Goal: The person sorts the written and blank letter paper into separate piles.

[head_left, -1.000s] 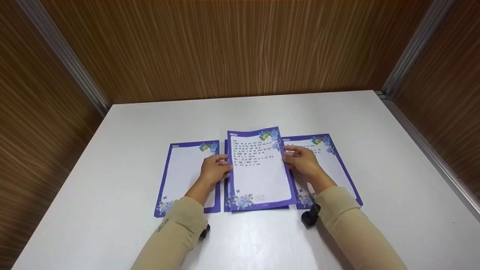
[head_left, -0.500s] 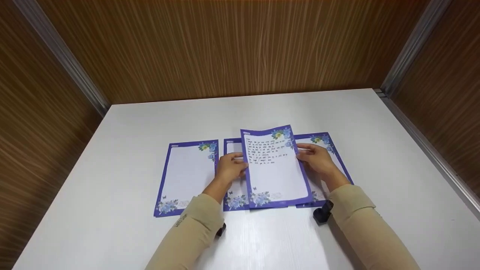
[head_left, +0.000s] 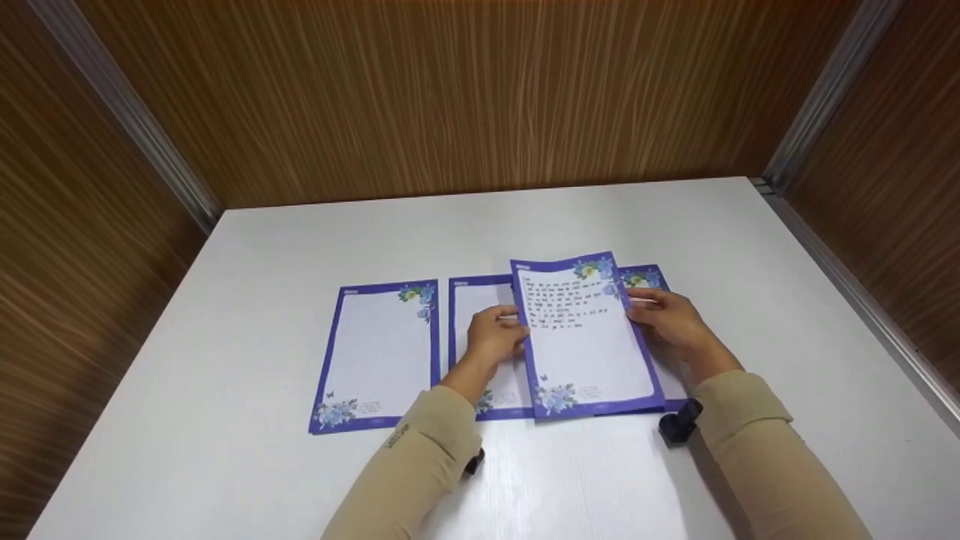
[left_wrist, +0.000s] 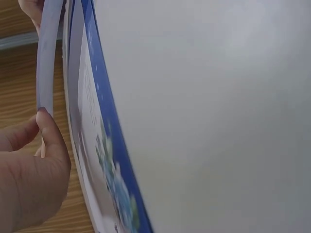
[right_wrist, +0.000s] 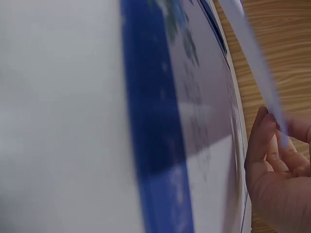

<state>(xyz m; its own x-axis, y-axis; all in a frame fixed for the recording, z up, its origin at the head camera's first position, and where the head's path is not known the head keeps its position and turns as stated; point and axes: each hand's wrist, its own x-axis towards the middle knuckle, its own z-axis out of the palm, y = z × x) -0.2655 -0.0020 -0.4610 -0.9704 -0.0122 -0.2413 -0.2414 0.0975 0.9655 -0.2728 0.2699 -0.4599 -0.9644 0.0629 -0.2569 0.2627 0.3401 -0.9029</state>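
Note:
A purple-bordered sheet of writing paper with blue flowers and several handwritten lines is held between both hands. My left hand pinches its left edge. On the opposite edge, my right hand grips with thumb and fingers. Both wrist views show the sheet edge-on and raised off the table, thumb against fingers. Beneath it lie a middle sheet, partly covered, and a right sheet, mostly hidden by the held sheet and my right hand. A third matching sheet lies fully visible at the left.
The sheets lie on a white table. Behind it stands a wood-grain panel, with similar panels at both sides. Black wrist devices hang below the cuffs.
Both hands have carried the handwritten sheet rightward, from over the middle sheet toward the right one. More of the middle sheet shows, and the left sheet is uncovered by my arm.

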